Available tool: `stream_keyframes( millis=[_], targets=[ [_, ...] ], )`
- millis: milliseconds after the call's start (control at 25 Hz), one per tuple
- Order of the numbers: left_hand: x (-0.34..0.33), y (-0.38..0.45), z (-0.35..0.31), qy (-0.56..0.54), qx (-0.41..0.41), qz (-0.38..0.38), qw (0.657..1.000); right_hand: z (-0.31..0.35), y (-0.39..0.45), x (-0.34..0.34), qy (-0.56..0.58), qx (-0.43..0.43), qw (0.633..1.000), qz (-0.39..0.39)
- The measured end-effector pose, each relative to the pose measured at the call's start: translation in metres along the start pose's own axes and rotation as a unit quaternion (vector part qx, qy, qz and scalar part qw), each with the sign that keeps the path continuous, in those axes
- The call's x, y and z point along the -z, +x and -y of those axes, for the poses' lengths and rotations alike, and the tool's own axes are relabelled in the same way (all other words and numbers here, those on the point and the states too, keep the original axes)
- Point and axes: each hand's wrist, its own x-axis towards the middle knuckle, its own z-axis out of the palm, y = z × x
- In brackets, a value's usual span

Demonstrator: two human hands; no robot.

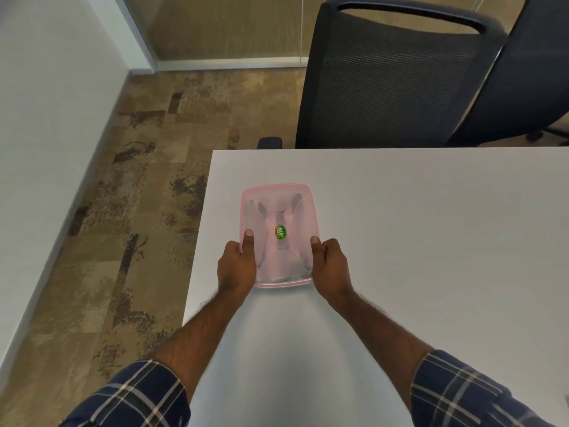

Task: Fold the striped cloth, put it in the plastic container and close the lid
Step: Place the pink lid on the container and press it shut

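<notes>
Head view, looking down: left hand (237, 266) curling around the near-left side of the plastic container (278, 235), fingers tucked against its edge and thumb lying flat on the lid (289, 192), pointing away along the left rim. Right hand (331, 266) mirroring this on the near-right side, fingers folded in against the container's wall, thumb tip pressing on the right rim of the lid. Both hands clasping the box from opposite sides, neither one spread.

Container resting on the white table (431, 241), near the table's left edge, just ahead of the two forearms. Lid lying on top, pink-rimmed and translucent, looking level with the box all round; whether fully snapped down, cannot tell. Small oval sticker (280, 232) in green and yellow sitting at the lid's centre. Striped cloth (278, 211) showing through the cloudy plastic only as pale folds crossed by darker bands, filling most of the inside; stripes themselves too blurred to make out.

Plaid sleeves (455, 392) rolled back above both forearms. Dark mesh office chair (391, 78) standing at the table's far side, patterned brown carpet (138, 211) showing to the left.
</notes>
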Motion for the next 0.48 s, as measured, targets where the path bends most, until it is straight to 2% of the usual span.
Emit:
stream_keyframes(
  millis=[240, 480],
  targets=[
    [0.015, 0.019, -0.004, 0.008, -0.003, 0.059, 0.998, 0.000, 0.006, 0.012, -0.006, -0.008, 0.999, 0.034],
    [0.024, 0.074, -0.053, -0.097, -0.007, 0.047, 0.994, 0.037, 0.066, 0.026, 0.036, -0.048, 0.998, 0.030]
  ],
)
